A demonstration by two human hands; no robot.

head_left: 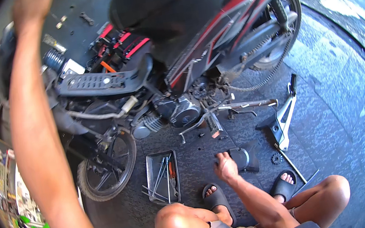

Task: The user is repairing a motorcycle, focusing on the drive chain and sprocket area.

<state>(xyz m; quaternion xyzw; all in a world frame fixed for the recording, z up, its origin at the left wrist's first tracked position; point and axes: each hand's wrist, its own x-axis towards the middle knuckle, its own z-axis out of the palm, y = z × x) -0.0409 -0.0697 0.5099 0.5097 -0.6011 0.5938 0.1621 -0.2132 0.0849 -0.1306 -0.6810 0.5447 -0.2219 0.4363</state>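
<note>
The motorcycle [180, 26] stood straight ahead, its front wheel [109, 164] near a shallow tray [152, 162]. The left hand [32, 9] was raised by the front end, finger state impossible to tell; beside a dark cover [243, 158], the right hand [225, 168] had curled fingers, any grip unclear.

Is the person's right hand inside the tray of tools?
No, the right hand is by the dark cover, with the tray apart to its left.
</note>
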